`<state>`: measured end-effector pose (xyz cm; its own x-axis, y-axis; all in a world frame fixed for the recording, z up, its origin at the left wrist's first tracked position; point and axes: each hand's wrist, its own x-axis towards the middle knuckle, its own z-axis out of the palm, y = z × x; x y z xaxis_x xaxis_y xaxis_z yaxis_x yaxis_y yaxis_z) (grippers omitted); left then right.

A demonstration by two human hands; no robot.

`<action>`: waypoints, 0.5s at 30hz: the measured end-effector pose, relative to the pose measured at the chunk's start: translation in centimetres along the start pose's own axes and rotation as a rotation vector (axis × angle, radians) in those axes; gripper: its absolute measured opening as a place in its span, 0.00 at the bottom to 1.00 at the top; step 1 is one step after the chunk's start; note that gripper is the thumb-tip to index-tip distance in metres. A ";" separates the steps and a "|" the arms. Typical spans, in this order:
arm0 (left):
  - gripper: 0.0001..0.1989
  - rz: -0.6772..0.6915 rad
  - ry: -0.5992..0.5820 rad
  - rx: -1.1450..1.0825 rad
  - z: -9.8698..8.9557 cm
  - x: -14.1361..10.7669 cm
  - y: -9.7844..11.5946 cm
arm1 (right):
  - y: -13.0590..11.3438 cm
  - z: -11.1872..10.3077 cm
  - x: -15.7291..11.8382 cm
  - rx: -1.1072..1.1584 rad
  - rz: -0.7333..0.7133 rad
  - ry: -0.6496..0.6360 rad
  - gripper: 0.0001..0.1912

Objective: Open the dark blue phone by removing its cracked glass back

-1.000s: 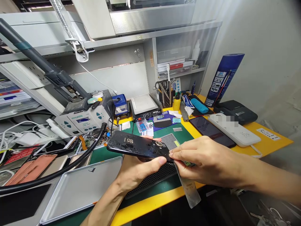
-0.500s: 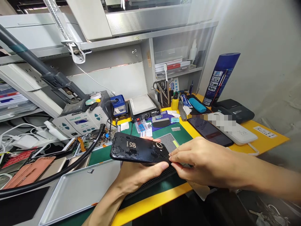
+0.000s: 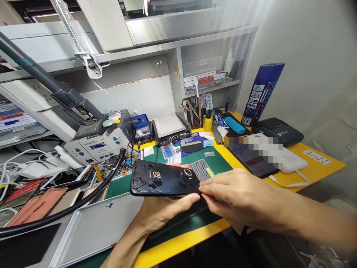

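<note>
A black smartphone (image 3: 170, 186) lies back side up and tilted in my left hand (image 3: 164, 214). Its back looks scuffed, with flaking patches around the gold lettering and a round camera ring at the right end. My left thumb presses the near edge, while other fingers show behind the far edge. My right hand (image 3: 237, 191) is closed in a pinch against the phone's right corner, by the camera. Whatever lies between those fingertips is hidden. Beneath the phone is a perforated dark plate (image 3: 199, 169) on the green mat (image 3: 225, 160).
To the left are a shallow grey tray (image 3: 95, 227), a black hose (image 3: 92, 195) and a grey rework station (image 3: 95, 145). A second phone (image 3: 252, 160) and a white power bank (image 3: 290, 156) lie right, near a blue spray can (image 3: 260, 93). Behind sits a hot plate (image 3: 169, 126).
The view has shifted slightly. Both hands keep nearly the same hold, and the right fingertips stay at the phone's corner.
</note>
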<state>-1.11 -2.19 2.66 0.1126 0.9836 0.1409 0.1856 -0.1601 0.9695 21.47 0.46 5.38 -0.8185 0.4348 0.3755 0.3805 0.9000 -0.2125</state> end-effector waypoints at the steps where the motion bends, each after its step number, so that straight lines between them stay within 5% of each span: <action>1: 0.28 0.006 -0.014 0.009 -0.1 0.0 0.0 | 0.0 0.0 0.0 -0.001 -0.002 -0.007 0.11; 15: 0.29 -0.004 -0.046 0.041 -0.1 0.1 -0.4 | 0.1 0.6 0.2 -0.049 -0.013 0.077 0.14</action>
<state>-1.28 -2.01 2.28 0.1564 0.9796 0.1262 0.2258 -0.1599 0.9610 21.08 0.63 4.94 -0.7886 0.4225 0.4467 0.3922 0.9052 -0.1638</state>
